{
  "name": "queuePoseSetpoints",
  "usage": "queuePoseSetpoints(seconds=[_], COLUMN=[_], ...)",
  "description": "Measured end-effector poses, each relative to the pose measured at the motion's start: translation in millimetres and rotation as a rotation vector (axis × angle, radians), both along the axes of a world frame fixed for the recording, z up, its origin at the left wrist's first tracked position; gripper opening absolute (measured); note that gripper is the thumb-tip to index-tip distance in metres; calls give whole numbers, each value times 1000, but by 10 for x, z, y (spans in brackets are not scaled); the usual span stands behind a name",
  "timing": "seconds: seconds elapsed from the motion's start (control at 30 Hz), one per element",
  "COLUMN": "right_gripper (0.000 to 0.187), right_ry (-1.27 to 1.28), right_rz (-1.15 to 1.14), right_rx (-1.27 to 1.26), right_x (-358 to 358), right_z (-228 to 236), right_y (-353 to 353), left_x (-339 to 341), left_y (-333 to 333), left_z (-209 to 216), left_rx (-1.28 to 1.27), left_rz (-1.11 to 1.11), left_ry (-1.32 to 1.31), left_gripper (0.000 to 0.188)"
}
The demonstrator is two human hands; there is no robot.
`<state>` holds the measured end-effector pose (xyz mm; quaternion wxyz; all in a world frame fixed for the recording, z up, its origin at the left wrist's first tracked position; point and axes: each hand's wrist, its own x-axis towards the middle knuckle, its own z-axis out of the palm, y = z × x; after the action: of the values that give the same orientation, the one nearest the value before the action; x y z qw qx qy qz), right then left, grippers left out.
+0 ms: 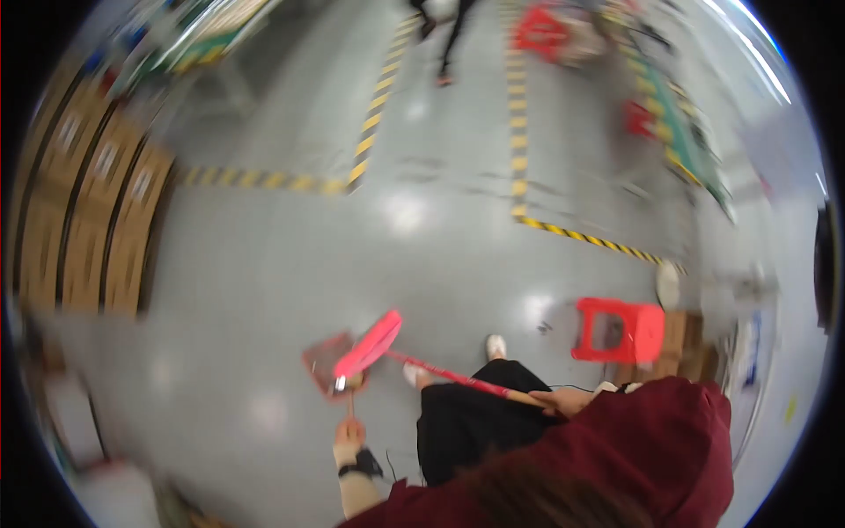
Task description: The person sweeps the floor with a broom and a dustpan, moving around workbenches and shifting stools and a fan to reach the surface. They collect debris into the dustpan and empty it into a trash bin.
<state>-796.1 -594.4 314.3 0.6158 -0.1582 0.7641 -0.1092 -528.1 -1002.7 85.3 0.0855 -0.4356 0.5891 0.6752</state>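
Observation:
My left hand (349,431) is closed round the handle of a reddish, partly see-through dustpan (322,363), low at the left of my legs. My right hand (563,402) grips the pale upper end of the stick of a broom (370,343). The stick is red further down and slants to the left across my legs. The pink broom head lies over the dustpan and hides part of it. Something small, white and yellowish shows in the pan under the head; blur keeps me from telling what.
Strapped cardboard boxes (97,202) are stacked at the left. A red plastic stool (647,333) stands at my right, beside brown cartons (691,339). Yellow-and-black floor tape (519,132) marks lanes. Ahead, a person's legs (451,44) show between green-topped workbenches (678,132).

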Motion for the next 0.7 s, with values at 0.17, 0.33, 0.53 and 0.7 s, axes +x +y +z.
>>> queuePoseSetpoints(seconds=[0.17, 0.33, 0.53, 0.7], right_gripper=[47, 46, 48, 51], right_ry=[165, 288, 518, 527], right_rz=[-353, -703, -1149, -1523], right_rx=[-96, -155, -251, -386], right_x=[142, -101, -293, -664], right_z=[353, 514, 246, 275], right_y=[763, 1729, 2826, 3407], left_x=[-1030, -2707, -4491, -5869], left_y=[265, 1033, 2592, 3823], left_z=[118, 427, 997, 1513], left_rx=[694, 768, 798, 688], left_rz=[410, 464, 73, -240], left_ry=[-194, -442, -445, -566], left_gripper=[15, 17, 14, 19])
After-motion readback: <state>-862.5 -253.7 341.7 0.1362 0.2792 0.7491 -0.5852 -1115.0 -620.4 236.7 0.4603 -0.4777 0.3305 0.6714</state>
